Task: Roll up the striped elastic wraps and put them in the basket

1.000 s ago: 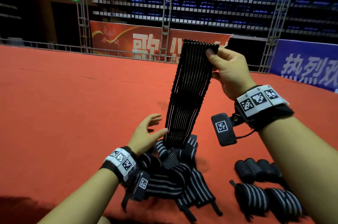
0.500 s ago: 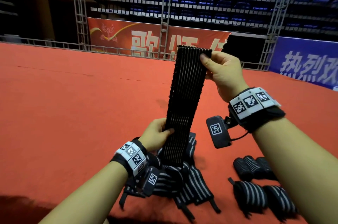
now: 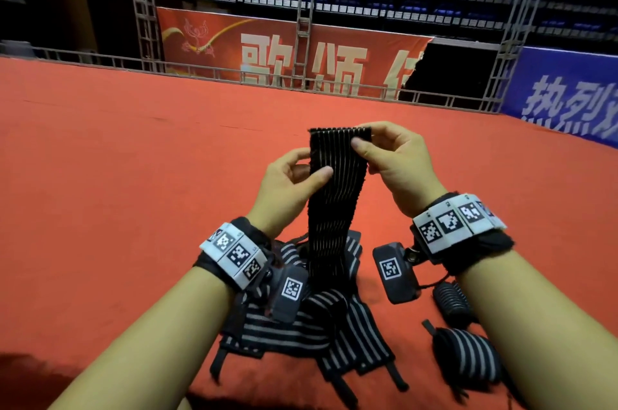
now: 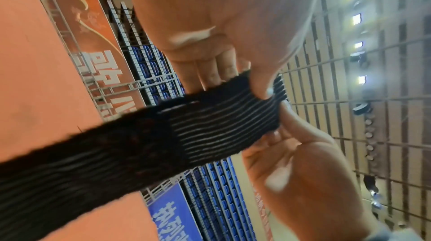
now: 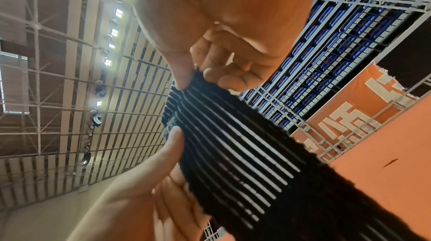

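In the middle of the frame, the right hand (image 3: 398, 165) pinches the top edge of a striped wrap (image 3: 334, 195). The left hand (image 3: 287, 182) pinches its side just below. The wrap hangs down onto a pile of loose wraps (image 3: 321, 329) on the red floor (image 3: 117, 192). Rolled wraps (image 3: 465, 356) lie at the lower right.

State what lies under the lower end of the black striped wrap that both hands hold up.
The hanging black striped elastic wrap drops onto a heap of unrolled striped wraps on the red carpet. The heap and wrist cameras cover whatever lies beneath.
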`<action>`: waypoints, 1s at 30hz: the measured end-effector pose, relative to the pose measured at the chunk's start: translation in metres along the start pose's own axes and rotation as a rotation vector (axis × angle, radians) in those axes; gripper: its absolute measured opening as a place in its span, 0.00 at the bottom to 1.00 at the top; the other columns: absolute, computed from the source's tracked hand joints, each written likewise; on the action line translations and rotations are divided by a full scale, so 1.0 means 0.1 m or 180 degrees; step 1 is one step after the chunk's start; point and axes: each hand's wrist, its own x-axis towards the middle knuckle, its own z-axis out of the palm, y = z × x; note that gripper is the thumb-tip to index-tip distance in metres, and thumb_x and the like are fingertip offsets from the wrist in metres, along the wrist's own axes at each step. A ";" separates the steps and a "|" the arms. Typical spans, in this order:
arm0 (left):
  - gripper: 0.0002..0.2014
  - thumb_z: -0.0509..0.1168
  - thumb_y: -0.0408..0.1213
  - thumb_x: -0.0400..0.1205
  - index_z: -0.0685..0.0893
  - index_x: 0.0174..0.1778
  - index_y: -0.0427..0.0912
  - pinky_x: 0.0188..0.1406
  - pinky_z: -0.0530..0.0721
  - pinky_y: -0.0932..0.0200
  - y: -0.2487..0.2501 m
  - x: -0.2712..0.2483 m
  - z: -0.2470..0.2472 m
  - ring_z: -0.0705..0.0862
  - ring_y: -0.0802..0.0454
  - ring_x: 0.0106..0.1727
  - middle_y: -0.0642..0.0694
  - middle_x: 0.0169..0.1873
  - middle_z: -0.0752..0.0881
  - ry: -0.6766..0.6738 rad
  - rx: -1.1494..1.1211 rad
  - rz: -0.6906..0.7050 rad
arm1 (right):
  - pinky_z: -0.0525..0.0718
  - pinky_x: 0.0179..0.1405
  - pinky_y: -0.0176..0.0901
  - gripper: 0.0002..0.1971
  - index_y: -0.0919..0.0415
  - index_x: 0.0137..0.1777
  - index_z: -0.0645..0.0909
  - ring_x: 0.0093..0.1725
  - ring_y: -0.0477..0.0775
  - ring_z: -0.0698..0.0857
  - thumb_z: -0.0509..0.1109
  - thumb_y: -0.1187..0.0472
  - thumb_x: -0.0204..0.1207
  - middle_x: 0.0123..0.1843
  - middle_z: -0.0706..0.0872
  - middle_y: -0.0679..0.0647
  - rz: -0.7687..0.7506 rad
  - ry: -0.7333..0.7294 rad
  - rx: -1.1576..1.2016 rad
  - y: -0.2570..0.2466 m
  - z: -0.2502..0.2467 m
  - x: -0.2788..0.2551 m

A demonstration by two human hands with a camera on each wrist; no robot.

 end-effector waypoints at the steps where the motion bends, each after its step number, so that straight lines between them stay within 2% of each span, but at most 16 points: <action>1: 0.10 0.71 0.27 0.81 0.86 0.56 0.41 0.51 0.89 0.54 -0.01 0.02 0.02 0.91 0.52 0.48 0.46 0.45 0.93 -0.0003 -0.0001 0.0034 | 0.81 0.35 0.33 0.09 0.58 0.49 0.86 0.38 0.42 0.85 0.72 0.73 0.79 0.42 0.88 0.52 0.0034 -0.0013 0.0053 0.07 0.01 -0.02; 4: 0.10 0.66 0.20 0.83 0.86 0.53 0.38 0.46 0.88 0.61 -0.14 -0.01 0.06 0.90 0.58 0.43 0.52 0.40 0.93 -0.0161 -0.0028 -0.0105 | 0.85 0.46 0.38 0.11 0.59 0.50 0.87 0.47 0.48 0.87 0.71 0.75 0.79 0.46 0.90 0.53 0.0095 0.0014 0.0151 0.32 -0.02 -0.08; 6: 0.11 0.63 0.19 0.84 0.85 0.58 0.34 0.43 0.87 0.63 -0.30 -0.07 0.06 0.89 0.59 0.42 0.51 0.40 0.92 -0.0293 -0.0002 -0.0328 | 0.86 0.45 0.38 0.13 0.58 0.50 0.88 0.45 0.46 0.89 0.70 0.77 0.78 0.44 0.91 0.49 0.0147 0.0040 0.0110 0.51 -0.04 -0.14; 8: 0.12 0.63 0.20 0.85 0.84 0.60 0.35 0.41 0.87 0.63 -0.44 -0.14 0.04 0.89 0.58 0.41 0.49 0.39 0.91 -0.0434 -0.0005 -0.0572 | 0.86 0.40 0.36 0.14 0.58 0.50 0.89 0.41 0.44 0.89 0.70 0.78 0.77 0.41 0.92 0.47 0.0271 0.0061 0.0104 0.72 -0.05 -0.23; 10: 0.11 0.64 0.22 0.85 0.84 0.60 0.38 0.38 0.87 0.62 -0.59 -0.21 0.03 0.89 0.56 0.41 0.44 0.41 0.91 -0.0436 -0.0062 -0.0763 | 0.84 0.36 0.34 0.15 0.58 0.48 0.89 0.39 0.43 0.89 0.70 0.79 0.77 0.39 0.92 0.47 0.0415 0.0087 0.0113 0.95 -0.06 -0.34; 12: 0.10 0.67 0.27 0.85 0.85 0.60 0.40 0.38 0.88 0.56 -0.72 -0.28 0.01 0.89 0.49 0.44 0.36 0.45 0.91 -0.0314 -0.0114 -0.0874 | 0.83 0.37 0.32 0.15 0.58 0.46 0.89 0.38 0.42 0.89 0.71 0.80 0.76 0.38 0.92 0.46 0.0508 0.0077 0.0020 1.18 -0.07 -0.45; 14: 0.08 0.70 0.30 0.84 0.88 0.57 0.43 0.44 0.84 0.48 -0.89 -0.33 -0.01 0.87 0.44 0.44 0.30 0.46 0.91 -0.0185 -0.0002 -0.0856 | 0.82 0.40 0.32 0.16 0.58 0.45 0.89 0.40 0.42 0.88 0.71 0.80 0.75 0.39 0.92 0.46 0.0559 0.0017 -0.0068 1.39 -0.07 -0.56; 15: 0.08 0.71 0.30 0.83 0.89 0.55 0.44 0.46 0.83 0.48 -0.99 -0.36 -0.02 0.85 0.46 0.42 0.31 0.42 0.91 -0.0138 0.0090 -0.0807 | 0.82 0.41 0.32 0.15 0.58 0.45 0.89 0.41 0.42 0.88 0.71 0.80 0.75 0.40 0.92 0.46 0.0577 -0.0023 -0.0065 1.48 -0.06 -0.61; 17: 0.08 0.72 0.27 0.81 0.91 0.50 0.44 0.41 0.78 0.56 -1.13 -0.43 -0.05 0.79 0.54 0.35 0.43 0.30 0.85 -0.0070 0.0321 -0.0738 | 0.83 0.40 0.34 0.12 0.56 0.44 0.89 0.42 0.44 0.88 0.73 0.75 0.74 0.41 0.92 0.47 0.0656 -0.0067 -0.0009 1.61 -0.05 -0.70; 19: 0.10 0.72 0.24 0.80 0.92 0.48 0.44 0.37 0.75 0.61 -1.22 -0.49 -0.06 0.77 0.58 0.32 0.52 0.26 0.82 -0.0058 0.0432 -0.0744 | 0.84 0.37 0.40 0.03 0.54 0.44 0.91 0.43 0.48 0.88 0.76 0.61 0.72 0.43 0.92 0.51 0.0842 -0.0094 0.0124 1.70 -0.04 -0.78; 21: 0.11 0.72 0.24 0.79 0.92 0.47 0.46 0.43 0.80 0.58 -1.25 -0.55 -0.07 0.82 0.57 0.37 0.45 0.31 0.89 -0.0061 0.0492 -0.0733 | 0.85 0.35 0.49 0.05 0.54 0.43 0.92 0.44 0.53 0.88 0.78 0.54 0.71 0.43 0.92 0.55 0.0979 -0.0006 0.0153 1.75 -0.03 -0.85; 23: 0.11 0.72 0.28 0.78 0.93 0.47 0.49 0.45 0.80 0.56 -1.26 -0.57 -0.07 0.83 0.53 0.39 0.34 0.37 0.90 -0.0174 0.0582 -0.0745 | 0.86 0.39 0.56 0.02 0.53 0.42 0.93 0.44 0.55 0.88 0.78 0.59 0.73 0.43 0.93 0.56 0.1041 0.0082 0.0174 1.83 -0.03 -0.90; 24: 0.12 0.72 0.26 0.78 0.93 0.47 0.48 0.45 0.80 0.60 -1.24 -0.58 -0.07 0.84 0.56 0.39 0.35 0.38 0.91 -0.0272 0.0571 -0.0790 | 0.86 0.40 0.55 0.03 0.53 0.42 0.93 0.44 0.54 0.89 0.79 0.60 0.71 0.42 0.93 0.55 0.1046 0.0095 0.0183 1.86 -0.04 -0.93; 26: 0.11 0.71 0.21 0.79 0.91 0.52 0.40 0.42 0.80 0.69 -1.20 -0.61 -0.07 0.86 0.63 0.39 0.47 0.38 0.92 -0.0460 0.0407 -0.0935 | 0.84 0.38 0.45 0.04 0.54 0.41 0.93 0.41 0.50 0.88 0.80 0.63 0.68 0.41 0.93 0.53 0.1033 0.0104 0.0218 1.90 -0.07 -0.98; 28: 0.08 0.72 0.26 0.80 0.91 0.53 0.36 0.38 0.79 0.74 -1.15 -0.66 -0.05 0.86 0.67 0.37 0.55 0.36 0.91 -0.0531 0.0322 -0.0985 | 0.83 0.38 0.36 0.08 0.57 0.42 0.92 0.39 0.46 0.88 0.81 0.71 0.69 0.39 0.93 0.51 0.0930 0.0099 0.0218 1.91 -0.10 -1.03; 30: 0.06 0.74 0.31 0.79 0.91 0.51 0.40 0.40 0.82 0.71 -1.13 -0.70 -0.04 0.87 0.63 0.40 0.50 0.38 0.93 -0.0462 0.0381 -0.0906 | 0.84 0.42 0.36 0.10 0.60 0.43 0.91 0.40 0.45 0.89 0.79 0.76 0.70 0.39 0.93 0.51 0.0846 0.0046 0.0233 1.89 -0.11 -1.05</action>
